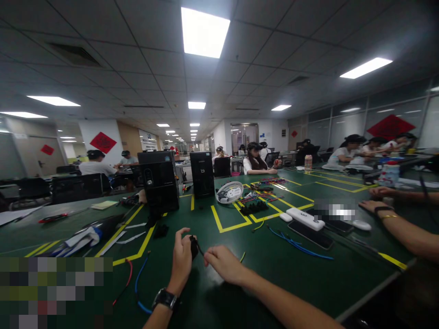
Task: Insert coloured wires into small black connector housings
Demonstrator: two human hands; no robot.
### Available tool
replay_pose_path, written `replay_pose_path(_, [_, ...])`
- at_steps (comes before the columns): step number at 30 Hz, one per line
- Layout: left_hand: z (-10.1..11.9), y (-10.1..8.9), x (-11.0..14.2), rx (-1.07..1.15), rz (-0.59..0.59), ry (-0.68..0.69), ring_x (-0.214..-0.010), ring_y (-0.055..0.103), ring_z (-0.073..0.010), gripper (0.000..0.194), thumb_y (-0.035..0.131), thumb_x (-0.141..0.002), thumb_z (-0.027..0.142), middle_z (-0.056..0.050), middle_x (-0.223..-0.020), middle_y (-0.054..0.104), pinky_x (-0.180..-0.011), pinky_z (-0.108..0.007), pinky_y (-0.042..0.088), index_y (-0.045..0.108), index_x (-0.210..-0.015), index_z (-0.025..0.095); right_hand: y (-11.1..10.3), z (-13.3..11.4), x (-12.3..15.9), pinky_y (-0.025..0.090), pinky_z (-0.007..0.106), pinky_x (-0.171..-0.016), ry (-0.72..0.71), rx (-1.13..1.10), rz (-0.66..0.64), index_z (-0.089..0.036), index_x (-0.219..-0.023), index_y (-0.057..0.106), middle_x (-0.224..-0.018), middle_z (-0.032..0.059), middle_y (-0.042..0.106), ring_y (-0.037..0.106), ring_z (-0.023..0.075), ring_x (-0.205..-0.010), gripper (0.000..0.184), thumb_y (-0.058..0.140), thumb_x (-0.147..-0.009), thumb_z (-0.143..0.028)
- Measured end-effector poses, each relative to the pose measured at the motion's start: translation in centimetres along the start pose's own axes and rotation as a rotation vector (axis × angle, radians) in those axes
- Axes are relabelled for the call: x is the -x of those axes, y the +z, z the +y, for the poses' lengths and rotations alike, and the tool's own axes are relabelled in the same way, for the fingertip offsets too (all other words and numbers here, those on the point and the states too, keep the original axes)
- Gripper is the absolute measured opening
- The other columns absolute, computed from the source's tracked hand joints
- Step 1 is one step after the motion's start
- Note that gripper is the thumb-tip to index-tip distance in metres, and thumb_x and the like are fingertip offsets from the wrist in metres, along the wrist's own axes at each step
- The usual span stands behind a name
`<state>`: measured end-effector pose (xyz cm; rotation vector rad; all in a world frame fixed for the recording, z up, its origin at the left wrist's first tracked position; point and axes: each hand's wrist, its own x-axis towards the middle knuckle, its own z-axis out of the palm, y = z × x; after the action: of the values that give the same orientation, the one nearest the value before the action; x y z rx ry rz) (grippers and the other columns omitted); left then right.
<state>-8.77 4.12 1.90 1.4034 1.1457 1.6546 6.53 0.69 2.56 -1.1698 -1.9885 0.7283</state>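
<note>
Low over the green table, my left hand (pixel 181 261) is closed around a small black part (pixel 194 247); its exact kind I cannot make out. A short dark lead (pixel 201 254) runs from that part toward my right hand (pixel 223 263). The fingers of my right hand are pinched at the lead's end. Beneath and beside my hands lie a blue cable (pixel 138 285), a red cable (pixel 128 281) and a yellow-green wire (pixel 243 257), partly behind my right hand.
Two black computer cases (pixel 158 183) stand beyond my hands, near a white basket (pixel 229 193). Black parts (pixel 254 208) and coloured wires lie farther back. Right of me are a phone (pixel 310 235), a white power bank (pixel 305 219) and another person's arms (pixel 404 228).
</note>
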Motion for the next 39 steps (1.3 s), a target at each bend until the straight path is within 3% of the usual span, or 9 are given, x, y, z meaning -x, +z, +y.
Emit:
replay_pose_path(4, [-0.2,0.0,-0.1,0.113,-0.076,-0.035,-0.062,0.059,-0.0142,0.030,0.041,-0.086,0.041,0.001,-0.079,0.059,-0.060,-0.029,0.049,0.042,-0.109,0.022,-0.8,-1.2,0.0,0.029,0.019,-0.053,-0.005,0.046,0.078,-0.015,-0.072,0.067,-0.055,-0.0038,0.051,0.046,0.0089,-0.054,0.031,0.043,-0.089,-0.023])
replay_pose_path(8, [0.2,1.1,0.0,0.305,0.031,-0.144,-0.059,0.058,-0.0134,0.027,0.044,-0.084,0.037,0.002,-0.075,0.058,-0.057,-0.028,0.048,0.041,-0.108,0.023,-0.3,-1.1,0.4,0.033,0.019,-0.060,-0.070,0.145,0.154,-0.016,-0.075,0.065,-0.067,-0.0006,0.062,0.055,0.0102,-0.064,0.033,0.038,-0.094,-0.024])
replay_pose_path(11, [0.8,1.9,0.2,0.509,0.113,-0.301,-0.053,0.057,-0.0128,0.028,0.045,-0.081,0.028,0.002,-0.071,0.058,-0.052,-0.027,0.047,0.038,-0.108,0.024,0.7,-0.3,0.6,0.035,0.019,-0.063,-0.104,0.249,0.126,-0.017,-0.081,0.063,-0.074,0.0015,0.066,0.059,0.0114,-0.068,0.030,0.037,-0.095,-0.022])
replay_pose_path(14, [0.9,2.4,0.3,0.573,0.141,-0.382,-0.050,0.056,-0.0129,0.030,0.042,-0.079,0.022,0.002,-0.068,0.058,-0.049,-0.026,0.046,0.037,-0.108,0.024,1.6,0.1,0.5,0.036,0.019,-0.064,-0.109,0.305,0.105,-0.018,-0.081,0.062,-0.076,0.0025,0.067,0.061,0.0120,-0.070,0.031,0.035,-0.095,-0.020])
replay_pose_path(22, [0.0,2.0,0.3,0.244,0.061,-0.123,-0.054,0.057,-0.0136,0.026,0.046,-0.081,0.034,0.002,-0.070,0.058,-0.051,-0.026,0.047,0.043,-0.103,0.022,3.4,-0.4,1.0,0.037,0.021,-0.061,-0.036,0.367,0.151,-0.018,-0.087,0.064,-0.080,0.0049,0.069,0.064,0.0142,-0.071,0.030,0.035,-0.096,-0.023])
replay_pose_path(29, [0.7,1.5,-0.5,0.550,0.092,-0.343,-0.056,0.060,-0.0153,0.034,0.042,-0.080,0.023,0.000,-0.072,0.060,-0.054,-0.031,0.050,0.040,-0.114,0.023,1.0,-0.4,0.5,0.036,0.019,-0.061,-0.038,0.220,0.240,-0.018,-0.081,0.062,-0.071,-0.0002,0.064,0.059,0.0105,-0.066,0.033,0.034,-0.097,-0.024])
replay_pose_path(35, [1.1,1.6,-0.2,0.297,0.029,-0.094,-0.062,0.061,-0.0152,0.033,0.047,-0.082,0.034,0.000,-0.077,0.061,-0.060,-0.031,0.052,0.045,-0.112,0.021,-0.1,-2.3,0.8,0.037,0.018,-0.062,-0.093,0.162,0.229,-0.018,-0.081,0.063,-0.073,-0.0005,0.064,0.058,0.0095,-0.065,0.035,0.033,-0.098,-0.027])
replay_pose_path(39, [2.6,1.9,-0.5,0.533,0.103,-0.214,-0.061,0.060,-0.0151,0.032,0.045,-0.080,0.023,0.002,-0.074,0.060,-0.062,-0.035,0.053,0.043,-0.112,0.024,0.2,-1.6,1.2,0.037,0.019,-0.061,-0.076,0.252,0.226,-0.018,-0.087,0.063,-0.075,0.0013,0.066,0.060,0.0107,-0.066,0.036,0.030,-0.098,-0.027])
